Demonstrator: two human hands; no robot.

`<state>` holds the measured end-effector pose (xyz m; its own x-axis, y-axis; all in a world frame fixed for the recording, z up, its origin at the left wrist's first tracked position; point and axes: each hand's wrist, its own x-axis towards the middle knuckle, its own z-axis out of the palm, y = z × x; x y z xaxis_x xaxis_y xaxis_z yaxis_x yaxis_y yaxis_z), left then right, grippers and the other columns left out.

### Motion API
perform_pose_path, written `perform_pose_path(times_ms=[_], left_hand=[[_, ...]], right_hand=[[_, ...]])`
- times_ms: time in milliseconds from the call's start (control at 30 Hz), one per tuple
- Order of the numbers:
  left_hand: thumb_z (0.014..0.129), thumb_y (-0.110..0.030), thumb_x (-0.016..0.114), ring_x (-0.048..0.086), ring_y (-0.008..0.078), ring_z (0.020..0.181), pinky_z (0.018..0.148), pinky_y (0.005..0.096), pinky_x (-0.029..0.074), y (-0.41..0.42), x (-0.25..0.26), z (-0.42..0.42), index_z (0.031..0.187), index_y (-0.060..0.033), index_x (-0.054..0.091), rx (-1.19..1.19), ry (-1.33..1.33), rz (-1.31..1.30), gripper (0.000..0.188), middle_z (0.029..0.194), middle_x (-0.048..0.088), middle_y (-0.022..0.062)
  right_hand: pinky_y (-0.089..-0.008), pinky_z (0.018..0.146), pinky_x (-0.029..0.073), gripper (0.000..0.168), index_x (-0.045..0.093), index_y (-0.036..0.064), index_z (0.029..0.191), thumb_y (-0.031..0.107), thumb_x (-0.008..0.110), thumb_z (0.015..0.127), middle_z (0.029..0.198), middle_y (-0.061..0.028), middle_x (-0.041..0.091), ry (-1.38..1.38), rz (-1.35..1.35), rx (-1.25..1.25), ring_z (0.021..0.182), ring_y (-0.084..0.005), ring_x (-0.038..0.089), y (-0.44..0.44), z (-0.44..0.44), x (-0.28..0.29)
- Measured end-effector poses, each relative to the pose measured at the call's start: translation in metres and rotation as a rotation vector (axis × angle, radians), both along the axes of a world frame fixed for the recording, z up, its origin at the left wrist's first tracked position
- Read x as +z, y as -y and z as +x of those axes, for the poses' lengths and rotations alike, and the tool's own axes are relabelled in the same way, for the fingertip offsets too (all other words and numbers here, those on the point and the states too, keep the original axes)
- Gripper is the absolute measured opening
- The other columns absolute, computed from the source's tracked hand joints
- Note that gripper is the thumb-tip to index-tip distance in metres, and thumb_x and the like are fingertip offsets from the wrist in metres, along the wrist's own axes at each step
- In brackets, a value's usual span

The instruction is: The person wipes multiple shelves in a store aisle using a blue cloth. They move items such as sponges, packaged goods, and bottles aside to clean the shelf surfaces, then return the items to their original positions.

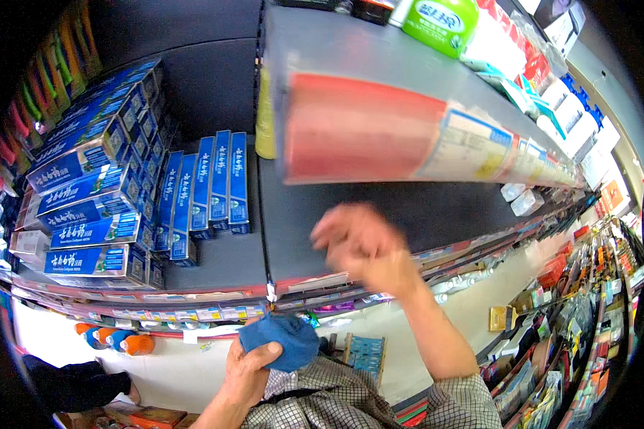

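Note:
My left hand (249, 367) grips a folded blue cloth (282, 340) in front of my checked shirt, the thumb pressed on top of it. My right hand (362, 246) is raised at the front of a dark grey shelf (311, 212). It is blurred, with its fingers loosely curled and nothing visible in them. Left of it, several blue toothpaste boxes (209, 187) stand on end in a row. Beside these, a large stack of blue toothpaste boxes (94, 220) lies flat.
A higher shelf with a red price strip (359, 131) juts over my right hand; a green bottle (443, 24) stands on it. Small white boxes (526, 201) sit at the shelf's far right. Orange and blue bottles (137, 344) are low at left, near a person's dark-trousered legs (75, 383).

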<state>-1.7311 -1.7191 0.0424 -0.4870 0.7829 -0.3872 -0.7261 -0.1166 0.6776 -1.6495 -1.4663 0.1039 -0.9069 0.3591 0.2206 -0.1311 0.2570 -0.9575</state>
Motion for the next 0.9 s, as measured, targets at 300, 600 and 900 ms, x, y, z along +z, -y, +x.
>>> perform_pose_path(times_ms=[300,600,900], left_hand=[[0.084,-0.022,0.071,0.046,0.0323,0.131,0.103,0.0467,0.046,-0.083,0.053,0.026,0.147,-0.0029,0.034,-0.263,-0.393,0.102,0.076,0.141,0.047,0.0156],[0.088,-0.018,0.066,0.059,0.0223,0.116,0.1,0.0348,0.046,-0.19,0.101,-0.073,0.135,0.0027,0.052,0.171,-1.077,-0.048,0.054,0.128,0.061,0.0149],[0.088,-0.018,0.07,0.062,0.0193,0.103,0.09,0.0345,0.048,-0.265,0.088,-0.156,0.127,-0.0052,0.059,0.154,-1.106,-0.204,0.042,0.114,0.067,0.0063]], right_hand=[[-0.0431,0.097,0.049,0.061,0.062,0.01,0.126,0.011,0.08,0.068,0.117,-0.0132,0.067,-0.099,0.573,-0.292,0.108,-0.0348,0.063,0.0,0.076,0.001],[-0.03,0.084,0.05,0.037,0.064,0.005,0.117,0.002,0.072,0.081,0.101,-0.0086,0.068,-0.202,0.473,-0.866,0.09,-0.0157,0.062,-0.119,0.137,-0.01],[-0.0322,0.081,0.052,0.035,0.064,0.004,0.114,0.006,0.073,0.08,0.097,-0.0126,0.069,-0.236,0.529,-0.775,0.088,-0.02,0.068,-0.134,0.133,-0.029]])
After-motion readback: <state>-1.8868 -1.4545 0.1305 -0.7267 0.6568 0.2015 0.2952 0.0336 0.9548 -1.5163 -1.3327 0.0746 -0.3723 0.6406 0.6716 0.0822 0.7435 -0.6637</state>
